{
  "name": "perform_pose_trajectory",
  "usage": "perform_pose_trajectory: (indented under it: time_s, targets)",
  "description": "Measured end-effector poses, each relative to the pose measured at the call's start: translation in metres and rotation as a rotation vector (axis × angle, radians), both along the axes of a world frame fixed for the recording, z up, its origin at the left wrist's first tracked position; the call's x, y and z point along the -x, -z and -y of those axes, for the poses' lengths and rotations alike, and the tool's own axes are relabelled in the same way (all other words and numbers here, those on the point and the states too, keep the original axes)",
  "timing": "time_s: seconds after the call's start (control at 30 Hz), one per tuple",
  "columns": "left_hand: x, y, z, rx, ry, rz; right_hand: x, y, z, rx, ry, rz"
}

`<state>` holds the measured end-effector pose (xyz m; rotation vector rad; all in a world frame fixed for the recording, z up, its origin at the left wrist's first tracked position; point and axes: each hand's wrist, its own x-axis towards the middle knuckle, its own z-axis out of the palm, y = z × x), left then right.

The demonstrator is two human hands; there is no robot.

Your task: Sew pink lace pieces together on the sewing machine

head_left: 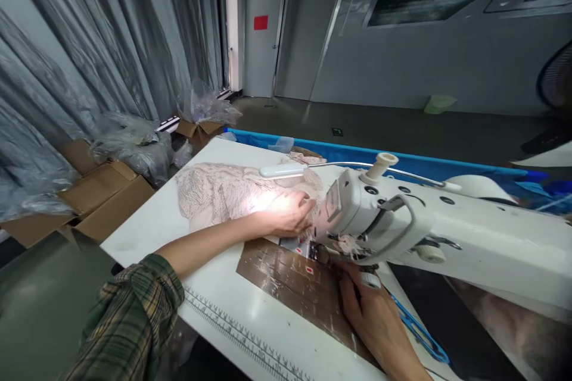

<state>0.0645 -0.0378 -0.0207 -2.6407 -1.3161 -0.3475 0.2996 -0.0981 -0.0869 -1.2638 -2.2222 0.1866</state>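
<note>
A pale pink lace fabric (223,190) lies bunched on the white table, left of the sewing machine (357,202). My left hand (290,212) is closed on the lace beside the machine's head, its fingers curled toward the needle area under a bright lamp spot. My right hand (369,306) rests low on the other side of the needle, over the brown plate (286,277). Its fingers are bent together, with the tips partly hidden by the machine head; what they hold cannot be made out. The presser foot is mostly hidden.
A white lamp (281,171) on a bent metal arm hangs over the lace. Blue thread snips or tweezers (420,330) lie right of my right hand. A printed ruler (236,333) runs along the table's front edge. Cardboard boxes (107,190) and plastic bags stand left.
</note>
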Motion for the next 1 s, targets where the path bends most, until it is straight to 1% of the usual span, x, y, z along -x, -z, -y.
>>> perform_pose_trajectory:
  time_s: [0.07,0.13,0.17,0.23,0.3,0.33,0.43,0.5,0.57,0.63,0.8,0.9,1.0]
  targets:
    - [0.016,-0.005,0.016,-0.026,-0.057,-0.003,-0.003,0.006,-0.003,-0.009,-0.004,-0.007]
    - [0.040,-0.009,0.031,-0.045,-0.134,0.016,-0.005,0.013,-0.008,-0.020,0.018,0.006]
    - [0.055,-0.010,0.037,-0.047,-0.184,0.047,-0.006,0.017,-0.010,-0.019,0.033,0.012]
    - [0.091,-0.012,0.046,-0.060,-0.342,0.141,-0.006,0.023,-0.014,-0.011,0.049,0.030]
    - [0.129,-0.011,0.051,-0.094,-0.570,0.263,-0.005,0.026,-0.017,-0.011,0.051,0.033]
    - [0.147,-0.009,0.052,-0.111,-0.648,0.289,-0.005,0.026,-0.018,-0.015,0.048,0.029]
    - [0.191,-0.002,0.052,-0.141,-0.832,0.351,-0.003,0.024,-0.020,-0.032,0.027,0.017]
    - [0.209,0.003,0.051,-0.143,-0.908,0.379,-0.003,0.022,-0.021,-0.036,0.011,0.014]
    - [0.218,0.006,0.051,-0.141,-0.930,0.397,-0.003,0.021,-0.022,-0.033,-0.006,0.007]
    - [0.222,0.006,0.052,-0.144,-0.922,0.411,-0.003,0.021,-0.024,-0.031,-0.019,-0.005]
    - [0.224,-0.001,0.059,-0.163,-0.888,0.429,-0.005,0.024,-0.025,-0.032,-0.005,0.003]
    - [0.223,-0.005,0.065,-0.124,-0.763,0.409,-0.003,0.020,-0.022,-0.007,0.025,0.024]
    - [0.218,-0.009,0.070,-0.073,-0.631,0.390,0.000,0.011,-0.018,0.026,0.029,0.023]
